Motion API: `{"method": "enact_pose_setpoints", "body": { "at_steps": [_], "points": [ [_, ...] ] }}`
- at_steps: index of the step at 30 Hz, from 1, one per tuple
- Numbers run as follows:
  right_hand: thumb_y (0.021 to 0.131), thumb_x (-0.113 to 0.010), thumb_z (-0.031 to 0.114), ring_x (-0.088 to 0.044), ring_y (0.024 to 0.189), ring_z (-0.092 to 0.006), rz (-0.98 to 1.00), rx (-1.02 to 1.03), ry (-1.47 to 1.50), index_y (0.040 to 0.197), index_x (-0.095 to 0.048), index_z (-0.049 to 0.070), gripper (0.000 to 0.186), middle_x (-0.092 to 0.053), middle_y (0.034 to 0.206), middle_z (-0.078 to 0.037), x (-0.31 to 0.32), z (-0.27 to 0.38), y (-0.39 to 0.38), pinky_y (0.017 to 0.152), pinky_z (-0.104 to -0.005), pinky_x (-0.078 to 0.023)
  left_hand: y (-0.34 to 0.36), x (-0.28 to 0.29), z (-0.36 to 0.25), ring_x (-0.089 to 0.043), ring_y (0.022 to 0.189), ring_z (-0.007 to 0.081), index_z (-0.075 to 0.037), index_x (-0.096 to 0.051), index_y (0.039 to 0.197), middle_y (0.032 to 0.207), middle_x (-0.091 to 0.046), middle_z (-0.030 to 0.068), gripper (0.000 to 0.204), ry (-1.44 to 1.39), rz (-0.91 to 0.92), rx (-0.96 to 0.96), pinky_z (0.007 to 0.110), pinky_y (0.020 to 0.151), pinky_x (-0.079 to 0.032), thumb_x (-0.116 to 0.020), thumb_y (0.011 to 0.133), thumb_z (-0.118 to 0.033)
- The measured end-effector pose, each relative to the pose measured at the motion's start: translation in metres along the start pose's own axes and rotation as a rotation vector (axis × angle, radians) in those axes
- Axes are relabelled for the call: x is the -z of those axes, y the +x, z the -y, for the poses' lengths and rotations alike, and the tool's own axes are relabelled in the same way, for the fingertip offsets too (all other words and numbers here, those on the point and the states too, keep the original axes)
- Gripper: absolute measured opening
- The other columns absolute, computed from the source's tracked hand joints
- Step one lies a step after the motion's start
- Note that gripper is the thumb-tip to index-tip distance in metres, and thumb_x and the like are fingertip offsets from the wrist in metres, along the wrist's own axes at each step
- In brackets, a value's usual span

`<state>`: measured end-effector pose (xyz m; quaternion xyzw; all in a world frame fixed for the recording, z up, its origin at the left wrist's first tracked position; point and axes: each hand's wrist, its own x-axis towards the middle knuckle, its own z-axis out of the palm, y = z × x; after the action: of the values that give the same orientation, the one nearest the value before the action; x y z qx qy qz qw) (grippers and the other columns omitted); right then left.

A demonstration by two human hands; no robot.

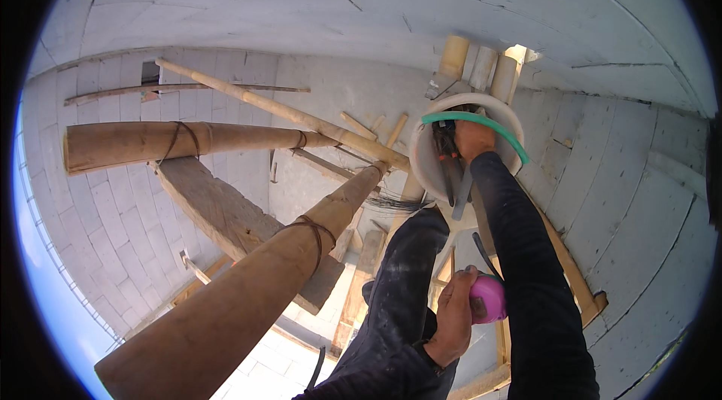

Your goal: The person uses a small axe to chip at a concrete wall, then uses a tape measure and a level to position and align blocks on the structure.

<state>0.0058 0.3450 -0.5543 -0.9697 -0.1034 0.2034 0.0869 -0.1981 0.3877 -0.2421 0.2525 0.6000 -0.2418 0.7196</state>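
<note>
My left hand (453, 317) is closed around a pink tape measure (490, 299) beside my right forearm. My right hand (475, 139) reaches into a pale round bucket (421, 150); its fingers are hidden among the tools. A curved green hose piece (492, 124) arches across the bucket's mouth and over that hand. Next to the hand are pliers (445, 146) with dark and red parts. Long flat grey tool handles (461, 199) stick out over the bucket's near rim. What the right hand touches inside cannot be made out.
Thick bamboo poles (248, 302) tied with wire cross on the left, with a rough wooden plank (218, 200) between them. A bundle of thin dark wires (398, 203) lies near the bucket. Grey block walls (624, 159) stand close, and several bamboo ends (453, 57) are behind the bucket.
</note>
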Motion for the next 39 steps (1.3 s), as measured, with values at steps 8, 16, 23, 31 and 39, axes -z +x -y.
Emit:
{"method": "enact_pose_setpoints", "body": {
  "at_steps": [8, 16, 23, 31, 39],
  "points": [
    [0.103, -0.063, 0.024, -0.072, 0.099, -0.0391, -0.028, 0.036, 0.267, 0.118, -0.075, 0.009, 0.024, -0.074, 0.113, -0.018, 0.031, -0.008, -0.033, 0.086, -0.0515, -0.058, -0.002, -0.008, 0.007, -0.059, 0.079, 0.0046, -0.015, -0.069, 0.096, 0.087, -0.062, -0.0058, 0.023, 0.048, 0.005, -0.042, 0.024, 0.074, -0.05, -0.064, 0.109, -0.034],
    [0.106, -0.064, 0.027, -0.066, 0.097, -0.0361, -0.136, -0.104, 0.747, 0.129, -0.074, 0.002, 0.035, -0.069, 0.105, -0.017, 0.101, -0.006, -0.168, 0.088, -0.0425, -0.053, 0.007, 0.0, 0.008, -0.051, 0.08, 0.0034, -0.014, -0.07, 0.092, 0.086, -0.057, -0.0077, 0.026, 0.113, -0.005, -0.172, 0.024, 0.075, -0.043, -0.066, 0.106, -0.036],
    [0.11, -0.065, 0.03, -0.059, 0.106, -0.0155, -0.26, -0.436, 1.268, 0.128, -0.073, 0.003, 0.033, -0.06, 0.118, -0.005, 0.199, -0.042, -0.259, 0.093, -0.0301, -0.05, -0.009, 0.012, -0.005, -0.046, 0.057, 0.0032, -0.016, -0.069, 0.089, 0.071, -0.052, -0.0089, 0.03, 0.236, 0.02, -0.191, 0.024, 0.053, -0.037, -0.068, 0.103, -0.042],
    [0.116, -0.049, 0.035, -0.066, 0.113, -0.018, -0.224, -0.454, 1.883, 0.13, -0.062, 0.003, 0.037, -0.07, 0.122, -0.008, 0.313, -0.004, -0.319, 0.101, -0.0364, -0.051, -0.091, 0.043, -0.064, -0.043, 0.049, 0.0032, -0.021, -0.065, 0.084, 0.066, -0.049, -0.0099, 0.023, 0.383, 0.095, -0.308, 0.023, 0.047, -0.033, -0.071, 0.102, -0.036],
    [0.115, -0.051, 0.045, -0.068, 0.086, -0.0151, -0.361, -0.23, 2.03, 0.125, -0.061, 0.008, 0.039, -0.071, 0.102, -0.007, 0.413, 0.009, -0.363, 0.082, -0.0316, -0.054, -0.155, 0.067, -0.104, -0.053, 0.058, 0.0056, -0.015, -0.067, 0.087, 0.071, -0.059, -0.0052, 0.027, 0.579, 0.135, -0.421, 0.025, 0.054, -0.04, -0.067, 0.105, -0.035]
  ]
}}
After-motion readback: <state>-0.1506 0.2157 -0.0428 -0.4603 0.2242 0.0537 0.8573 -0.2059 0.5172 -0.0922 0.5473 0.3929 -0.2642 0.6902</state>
